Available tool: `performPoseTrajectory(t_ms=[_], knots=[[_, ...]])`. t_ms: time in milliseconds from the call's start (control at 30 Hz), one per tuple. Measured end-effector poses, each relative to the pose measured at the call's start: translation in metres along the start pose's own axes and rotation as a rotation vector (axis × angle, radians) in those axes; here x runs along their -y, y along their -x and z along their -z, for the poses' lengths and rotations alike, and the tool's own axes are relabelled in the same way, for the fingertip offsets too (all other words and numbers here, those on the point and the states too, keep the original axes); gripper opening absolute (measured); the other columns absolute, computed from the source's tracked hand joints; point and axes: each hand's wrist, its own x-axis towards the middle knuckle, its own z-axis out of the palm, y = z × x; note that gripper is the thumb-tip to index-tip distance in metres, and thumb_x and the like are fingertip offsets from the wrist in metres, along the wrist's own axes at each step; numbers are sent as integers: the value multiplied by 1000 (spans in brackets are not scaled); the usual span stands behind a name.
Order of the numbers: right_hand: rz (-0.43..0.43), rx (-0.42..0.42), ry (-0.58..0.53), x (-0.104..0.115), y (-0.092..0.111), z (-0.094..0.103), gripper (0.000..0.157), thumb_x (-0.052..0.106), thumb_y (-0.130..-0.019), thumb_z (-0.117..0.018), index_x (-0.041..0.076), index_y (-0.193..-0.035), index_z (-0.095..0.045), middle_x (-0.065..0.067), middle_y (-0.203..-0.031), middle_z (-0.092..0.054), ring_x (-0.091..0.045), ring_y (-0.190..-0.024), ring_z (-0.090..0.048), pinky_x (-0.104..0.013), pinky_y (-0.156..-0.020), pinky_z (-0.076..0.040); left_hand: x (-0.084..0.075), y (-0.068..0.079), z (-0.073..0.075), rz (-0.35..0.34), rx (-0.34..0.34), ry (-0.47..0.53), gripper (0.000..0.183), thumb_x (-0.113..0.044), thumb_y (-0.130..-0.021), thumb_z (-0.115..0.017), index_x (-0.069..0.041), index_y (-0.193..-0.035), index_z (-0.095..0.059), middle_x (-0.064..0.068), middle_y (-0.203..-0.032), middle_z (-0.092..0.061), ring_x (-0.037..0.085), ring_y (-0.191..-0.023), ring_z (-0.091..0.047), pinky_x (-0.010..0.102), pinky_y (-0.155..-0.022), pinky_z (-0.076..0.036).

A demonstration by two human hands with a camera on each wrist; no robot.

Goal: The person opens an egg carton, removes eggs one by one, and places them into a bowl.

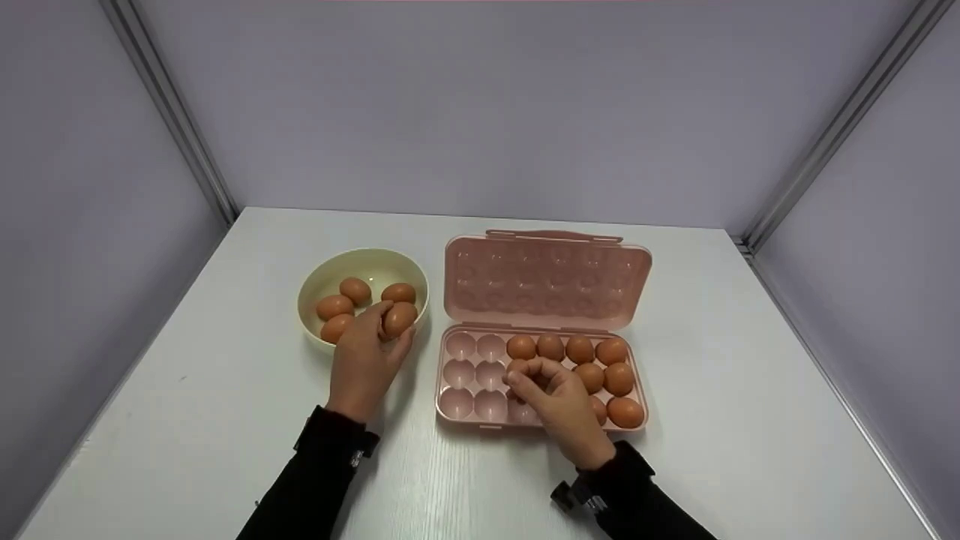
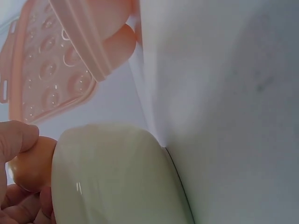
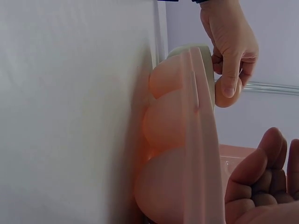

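My left hand (image 1: pixel 366 369) pinches a brown egg (image 1: pixel 400 320) between thumb and fingers at the right rim of a pale green bowl (image 1: pixel 309 319). In the left wrist view that egg (image 2: pixel 33 164) shows beside the bowl's wall (image 2: pixel 112 172). Several more brown eggs (image 1: pixel 334 307) lie inside the bowl. My right hand (image 1: pixel 568 411) hovers over the middle of an open pink egg carton (image 1: pixel 442 431), its fingers loosely bent. In the right wrist view no egg shows in these fingers (image 3: pixel 247 168). The hand partly hides eggs beneath it.
Brown eggs (image 1: pixel 619 379) fill the carton's right-hand cups, while the left-hand cups (image 1: pixel 459 373) show bare pink. The carton's lid (image 1: pixel 547 281) stands raised at the back. Everything rests on a white table (image 1: pixel 225 390) between pale walls (image 1: pixel 480 112) with metal corner posts.
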Motion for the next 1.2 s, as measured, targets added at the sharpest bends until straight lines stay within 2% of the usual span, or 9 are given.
performPoseTrajectory(t_ms=[267, 400, 533, 700, 867, 1067, 1200], knots=[[-2, -4, 7, 1, 0, 0, 21, 15, -103, -71, -5, -107, -67, -4, -98, -69, -18, -92, -67, -27, -85, -59, 5, -3, 1, 63, 21, -3, 40, -14, -91, -83, 4, -124, -68, 21, -104, -76, 35, -93, -73, 51, -86, -61], [-3, -4, 2, 1, 0, 0, 19, 16, -103, -72, -2, -107, -68, -8, -98, -70, -19, -93, -67, -27, -85, -59, 5, -4, 3, 114, 49, 8, 42, -16, -92, -83, 3, -126, -67, 22, -104, -75, 36, -95, -72, 52, -87, -60], [-2, 2, 5, 1, 0, 0, 19, 18, -103, -72, 0, -107, -68, -8, -99, -70, -20, -93, -67, -29, -86, -59, 6, -5, 5, 187, 96, -10, 46, -22, -92, -84, 1, -128, -67, 20, -104, -75, 35, -93, -69, 51, -84, -58], [0, 8, 5, 1, 0, 0, 20, 18, -103, -72, -1, -107, -67, -3, -99, -69, -16, -93, -67, -29, -87, -59, 6, -8, 11, 255, 177, -104, 46, -35, -95, -79, -3, -127, -68, 19, -104, -75, 36, -92, -69, 54, -83, -56], [-7, 2, -6, 0, 0, 0, 20, 16, -103, -71, -3, -108, -67, -5, -100, -70, -17, -93, -68, -30, -88, -60, 5, -14, 15, 254, 253, -177, 43, -39, -100, -69, -5, -125, -69, 23, -105, -73, 39, -97, -68, 58, -88, -54], [-23, -9, -10, -1, 0, 0, 19, 16, -103, -72, -2, -108, -67, -3, -100, -70, -21, -96, -69, -33, -89, -61, 4, -20, 17, 249, 329, -212, 28, -35, -102, -58, -12, -111, -70, 16, -96, -71, 36, -88, -63, 54, -82, -50], [-3, 2, -3, -1, 0, 0, 20, 16, -103, -72, -3, -108, -67, -2, -102, -69, -21, -96, -68, -33, -89, -61, 5, -21, 14, 196, 337, -262, 29, -35, -106, -53, -11, -99, -67, 17, -90, -70, 37, -83, -63, 54, -77, -49]])
